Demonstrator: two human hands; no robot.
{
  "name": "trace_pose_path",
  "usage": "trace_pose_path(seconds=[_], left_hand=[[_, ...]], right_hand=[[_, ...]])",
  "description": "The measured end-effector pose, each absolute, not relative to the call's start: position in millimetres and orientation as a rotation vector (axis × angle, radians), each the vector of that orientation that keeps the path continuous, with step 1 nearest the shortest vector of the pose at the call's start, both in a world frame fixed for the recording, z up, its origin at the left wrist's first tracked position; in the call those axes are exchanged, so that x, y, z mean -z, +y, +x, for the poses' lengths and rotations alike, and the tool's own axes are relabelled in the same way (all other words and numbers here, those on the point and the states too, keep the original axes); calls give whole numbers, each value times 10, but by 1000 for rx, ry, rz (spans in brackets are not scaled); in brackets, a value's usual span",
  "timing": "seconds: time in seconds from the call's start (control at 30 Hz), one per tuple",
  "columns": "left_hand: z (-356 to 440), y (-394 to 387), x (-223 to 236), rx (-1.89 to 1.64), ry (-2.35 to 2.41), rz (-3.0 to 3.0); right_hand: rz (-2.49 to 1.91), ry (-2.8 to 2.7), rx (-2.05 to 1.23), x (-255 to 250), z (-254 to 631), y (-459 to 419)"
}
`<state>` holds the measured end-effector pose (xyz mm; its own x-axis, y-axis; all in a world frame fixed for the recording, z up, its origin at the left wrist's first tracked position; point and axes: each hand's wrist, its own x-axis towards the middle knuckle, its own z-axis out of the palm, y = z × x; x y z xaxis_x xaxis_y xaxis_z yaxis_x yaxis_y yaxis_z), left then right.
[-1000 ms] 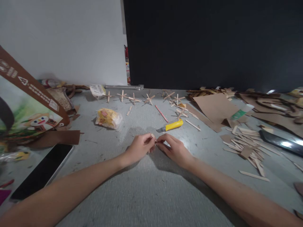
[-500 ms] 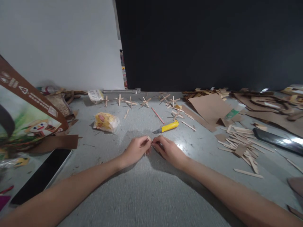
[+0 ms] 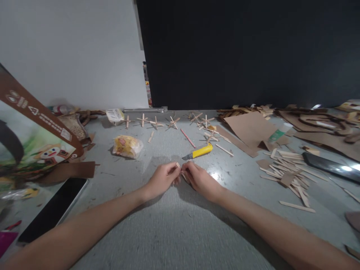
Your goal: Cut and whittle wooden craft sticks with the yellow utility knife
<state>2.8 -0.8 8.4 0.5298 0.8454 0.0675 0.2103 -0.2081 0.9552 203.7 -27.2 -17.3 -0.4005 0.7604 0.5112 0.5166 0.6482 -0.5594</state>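
My left hand (image 3: 162, 178) is closed in a pinch, and the pale rounded end of a wooden craft stick (image 3: 177, 164) shows at its fingertips. Fingertip to fingertip with it, my right hand (image 3: 203, 180) is also pinched closed; a sliver of pale wood shows under its fingers, the rest hidden. Just beyond the hands lies a yellow utility knife (image 3: 201, 150) with its blade out, pointing left. A red-and-white striped stick (image 3: 187, 138) rests behind the knife. Farther back stand several small crossed-stick pieces (image 3: 173, 122) in a row.
Loose craft sticks (image 3: 292, 180) are heaped at right beside a black glossy object (image 3: 332, 165). Brown cardboard (image 3: 249, 129) and a green-and-white tube (image 3: 278, 133) lie behind. To the left are a yellow plastic packet (image 3: 128, 147), a phone (image 3: 53, 210) and a printed bag (image 3: 42, 127).
The view has shifted slightly. The right fingers have moved a little, and a strip of pale wood now shows beneath them. Both hands stay together in the same place.
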Motion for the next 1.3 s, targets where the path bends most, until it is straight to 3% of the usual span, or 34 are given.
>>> trace_pose_path(seconds=[0.27,1.3], left_hand=[[40,105,-12,-947,985,1388],[14,-47,-134,-768,903,1787]], right_hand=[[-1009,-2015,-420,173,2056,-291],[-1041,-2029,-442,163,2057,-344]])
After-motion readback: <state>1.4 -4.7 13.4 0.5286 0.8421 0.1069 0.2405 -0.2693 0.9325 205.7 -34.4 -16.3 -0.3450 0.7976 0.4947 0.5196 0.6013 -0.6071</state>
